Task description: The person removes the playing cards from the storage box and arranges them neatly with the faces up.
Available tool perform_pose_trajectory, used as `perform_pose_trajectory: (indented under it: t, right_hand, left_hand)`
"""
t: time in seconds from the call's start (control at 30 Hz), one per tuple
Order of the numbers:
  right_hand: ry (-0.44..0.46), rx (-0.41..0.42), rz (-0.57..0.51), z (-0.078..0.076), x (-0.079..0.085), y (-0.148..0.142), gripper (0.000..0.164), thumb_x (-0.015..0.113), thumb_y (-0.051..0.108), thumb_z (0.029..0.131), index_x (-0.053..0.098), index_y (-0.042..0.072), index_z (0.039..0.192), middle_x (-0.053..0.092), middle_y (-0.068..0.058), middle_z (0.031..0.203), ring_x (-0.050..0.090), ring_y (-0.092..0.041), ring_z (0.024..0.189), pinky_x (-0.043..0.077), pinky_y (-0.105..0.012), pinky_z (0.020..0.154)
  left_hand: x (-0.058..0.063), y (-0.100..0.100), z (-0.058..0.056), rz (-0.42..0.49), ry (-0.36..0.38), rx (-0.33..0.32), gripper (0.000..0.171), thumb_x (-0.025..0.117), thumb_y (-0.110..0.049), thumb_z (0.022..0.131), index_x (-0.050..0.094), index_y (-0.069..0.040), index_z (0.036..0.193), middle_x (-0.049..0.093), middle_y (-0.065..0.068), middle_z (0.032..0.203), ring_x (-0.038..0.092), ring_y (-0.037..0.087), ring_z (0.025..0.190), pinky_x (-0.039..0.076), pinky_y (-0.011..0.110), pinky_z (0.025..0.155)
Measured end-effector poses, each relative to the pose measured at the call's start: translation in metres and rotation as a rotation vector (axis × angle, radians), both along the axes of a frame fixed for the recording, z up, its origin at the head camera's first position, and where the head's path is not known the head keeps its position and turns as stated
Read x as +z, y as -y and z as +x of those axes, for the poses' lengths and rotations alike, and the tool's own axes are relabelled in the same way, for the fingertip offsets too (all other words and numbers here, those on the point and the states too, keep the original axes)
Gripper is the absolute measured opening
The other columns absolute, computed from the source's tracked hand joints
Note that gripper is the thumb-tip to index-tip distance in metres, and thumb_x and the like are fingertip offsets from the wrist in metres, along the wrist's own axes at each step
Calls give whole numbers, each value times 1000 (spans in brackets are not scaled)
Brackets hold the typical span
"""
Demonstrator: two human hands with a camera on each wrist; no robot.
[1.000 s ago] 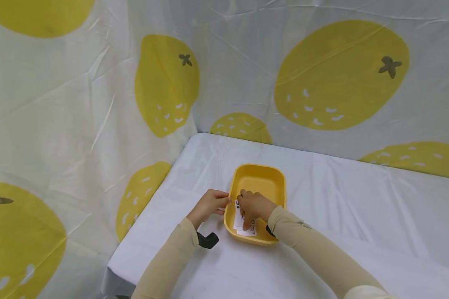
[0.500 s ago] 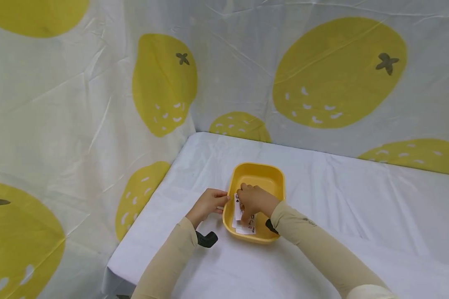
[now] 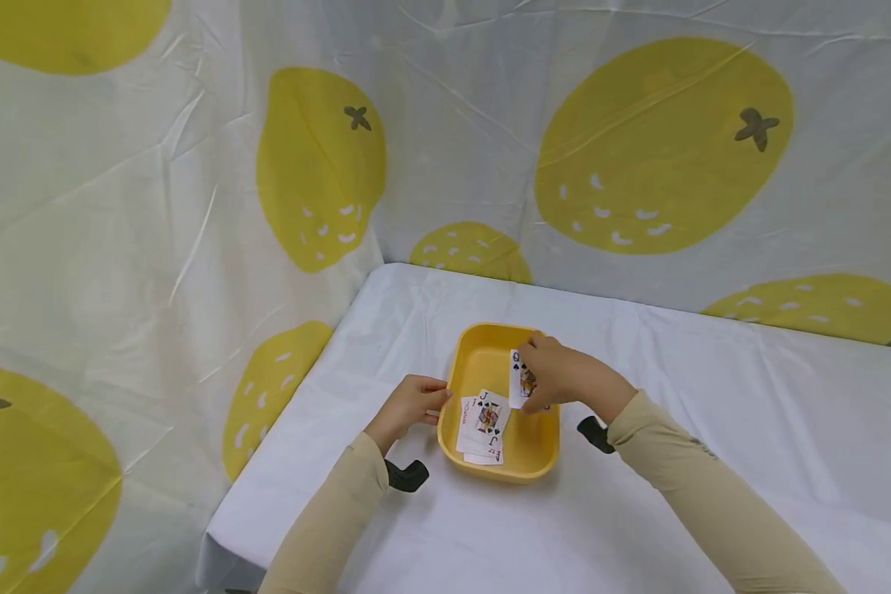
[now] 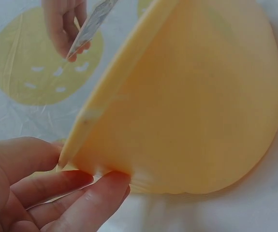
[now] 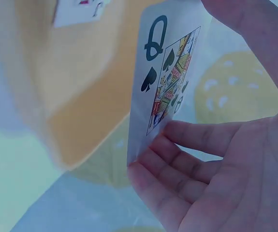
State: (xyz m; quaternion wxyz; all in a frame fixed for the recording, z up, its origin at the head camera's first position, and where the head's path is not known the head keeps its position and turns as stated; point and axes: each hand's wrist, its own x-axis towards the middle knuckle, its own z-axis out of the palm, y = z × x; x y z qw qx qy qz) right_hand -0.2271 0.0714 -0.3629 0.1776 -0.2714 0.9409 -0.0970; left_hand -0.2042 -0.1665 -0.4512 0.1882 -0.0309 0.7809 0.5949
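My right hand (image 3: 564, 375) pinches a queen of spades playing card (image 5: 165, 72) between thumb and fingers, raised above the right side of a yellow tray (image 3: 523, 462). In the right wrist view the card stands on edge with its face showing. My left hand (image 3: 410, 408) grips the tray's left rim, thumb on top and fingers under the outer wall, as the left wrist view shows. Inside the tray, at its near left, lies a small overlapping pile of cards with a jack of spades (image 3: 487, 417) face up on top. The lower cards are mostly covered.
A white cloth (image 3: 683, 396) covers the table under the tray. Lemon-printed curtains (image 3: 460, 148) hang behind and to the left. A dark strap piece (image 3: 407, 476) sticks out by the left wrist, another (image 3: 596, 434) by the right.
My right hand has lifted the queen card off the pile and moved it right and up, uncovering the jack. The left hand has stayed at the tray rim.
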Motion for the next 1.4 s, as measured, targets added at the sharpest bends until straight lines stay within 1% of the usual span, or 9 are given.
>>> perform_pose_trajectory:
  t: [0.13, 0.23, 0.33, 0.47, 0.57, 0.77, 1.07, 1.23, 1.4]
  right_hand:
    - [-40, -20, -24, 7, -1, -30, 82, 81, 37, 62, 43, -6, 122, 40, -20, 115, 44, -26, 93, 48, -39, 80]
    - [-58, -25, -38, 12, -6, -50, 83, 81, 36, 62, 43, -9, 121, 40, -21, 113, 44, -27, 92, 48, -40, 79]
    - [-65, -34, -42, 16, -14, -65, 86, 81, 36, 62, 41, -12, 122, 40, -24, 114, 44, -29, 92, 47, -42, 80]
    - [-62, -45, -56, 20, -28, -78, 84, 81, 35, 62, 42, -13, 120, 40, -24, 111, 44, -29, 90, 47, -42, 77]
    - [-64, -43, -63, 21, -40, -84, 81, 82, 33, 62, 44, -12, 117, 42, -22, 108, 44, -27, 87, 47, -40, 74]
    - [-33, -55, -62, 24, -60, -87, 85, 82, 34, 61, 44, -12, 120, 41, -23, 112, 44, -28, 91, 47, -42, 77]
    - [24, -85, -46, 29, -89, -88, 88, 82, 38, 60, 43, -12, 122, 41, -18, 111, 42, -27, 93, 45, -42, 81]
    - [6, -83, -45, 31, -95, -89, 87, 82, 38, 60, 44, -11, 120, 40, -19, 111, 41, -29, 95, 44, -44, 81]
    - [4, -71, -38, 31, -90, -91, 94, 79, 46, 61, 40, -9, 126, 41, -22, 117, 43, -34, 101, 43, -48, 86]
  left_hand:
    - [-1, 1, 0, -11, -2, 9, 30, 58, -14, 88, 59, 4, 113, 64, 12, 96, 63, 20, 79, 55, 31, 63]
    - [-2, 3, 0, -3, -8, 15, 30, 58, -13, 88, 59, 5, 112, 64, 13, 95, 63, 20, 78, 55, 32, 62]
    - [-2, 4, 0, 5, -9, 20, 30, 59, -13, 87, 59, 5, 112, 64, 13, 95, 64, 21, 77, 55, 32, 62]
    - [-1, 4, 0, 7, -5, 27, 31, 59, -14, 87, 59, 5, 112, 64, 13, 95, 64, 21, 77, 55, 32, 63]
    - [-2, 4, 0, 4, 0, 27, 32, 59, -15, 87, 59, 4, 113, 64, 13, 96, 63, 21, 77, 55, 32, 63]
    - [-4, 4, -1, 10, 12, 30, 33, 60, -17, 87, 59, 4, 113, 64, 14, 98, 63, 20, 78, 54, 32, 63]
    - [-5, 2, -1, 14, 12, 29, 32, 60, -17, 87, 60, 3, 112, 64, 12, 96, 63, 20, 77, 54, 32, 63]
    - [-3, 1, 0, 27, 9, 28, 32, 60, -16, 87, 60, 3, 112, 64, 13, 97, 64, 20, 77, 54, 32, 63]
    - [-2, 0, 0, 41, 5, 19, 33, 59, -17, 88, 58, 4, 114, 63, 16, 100, 64, 21, 77, 54, 33, 63]
